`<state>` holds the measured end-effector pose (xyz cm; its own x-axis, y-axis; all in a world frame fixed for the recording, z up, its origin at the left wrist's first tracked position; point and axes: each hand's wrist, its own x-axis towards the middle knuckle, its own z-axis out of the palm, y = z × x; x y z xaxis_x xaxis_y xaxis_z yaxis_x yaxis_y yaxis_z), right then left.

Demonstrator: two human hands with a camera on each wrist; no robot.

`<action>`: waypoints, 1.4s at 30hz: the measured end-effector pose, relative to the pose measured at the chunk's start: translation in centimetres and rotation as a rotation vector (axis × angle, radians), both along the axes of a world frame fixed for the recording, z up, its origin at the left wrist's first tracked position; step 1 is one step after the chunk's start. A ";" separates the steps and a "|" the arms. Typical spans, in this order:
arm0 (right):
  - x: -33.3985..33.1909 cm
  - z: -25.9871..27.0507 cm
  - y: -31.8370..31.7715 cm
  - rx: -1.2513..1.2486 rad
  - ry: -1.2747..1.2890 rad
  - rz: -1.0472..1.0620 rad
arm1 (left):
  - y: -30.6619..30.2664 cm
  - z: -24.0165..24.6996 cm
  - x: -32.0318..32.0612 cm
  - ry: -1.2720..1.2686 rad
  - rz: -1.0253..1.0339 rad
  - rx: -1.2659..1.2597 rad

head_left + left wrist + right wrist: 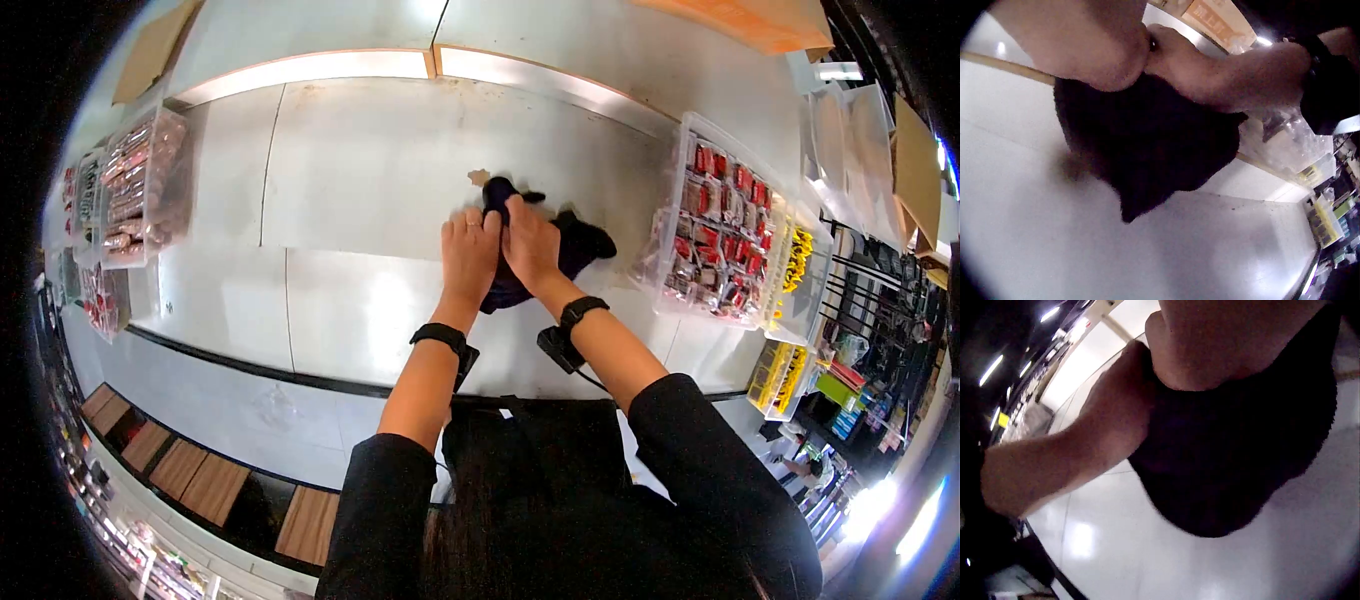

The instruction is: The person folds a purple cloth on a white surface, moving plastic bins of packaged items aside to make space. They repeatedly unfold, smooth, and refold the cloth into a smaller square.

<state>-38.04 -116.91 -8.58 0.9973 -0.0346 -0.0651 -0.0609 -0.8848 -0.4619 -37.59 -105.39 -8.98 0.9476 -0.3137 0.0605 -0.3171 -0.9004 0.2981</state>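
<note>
A soft black fabric item (585, 245) with a fuzzy edge is held up over the white worktop, its kind not clear from its folds. My left hand (468, 250) grips it from the left with bent fingers. Close beside it, my right hand (532, 240) pinches the same fabric, thumb toward the other hand. In the left wrist view the black fabric (1147, 144) hangs below both hands and narrows to a pointed corner. From the right wrist, the fabric (1222, 469) shows a rounded lower edge. Fingertips are largely hidden in both wrist views.
To the right stands a clear bin (690, 290) of small red-and-clear packets, with yellow items (797, 260) in a bin beyond. At the left is another clear bin (150, 225) of packaged brownish goods. A cardboard box (750, 20) sits at the back right on a raised ledge.
</note>
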 end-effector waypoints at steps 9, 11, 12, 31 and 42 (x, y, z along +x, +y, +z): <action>-9.6 2.1 -3.3 0.616 -0.231 -0.312 | 3.7 4.4 -8.3 0.118 0.452 -0.647; -11.9 4.1 -5.0 0.686 -0.083 -0.335 | 4.3 5.6 -10.4 0.207 0.522 -0.869; -12.9 5.6 -5.6 0.746 0.069 -0.366 | 4.6 7.2 -11.3 0.317 0.518 -0.865; -22.4 8.3 -12.5 1.475 0.473 -0.503 | 6.2 7.2 -21.4 0.450 -0.012 -0.540; -25.8 0.9 -13.1 0.845 0.357 -0.517 | 3.4 -6.6 -21.9 0.608 0.444 -0.538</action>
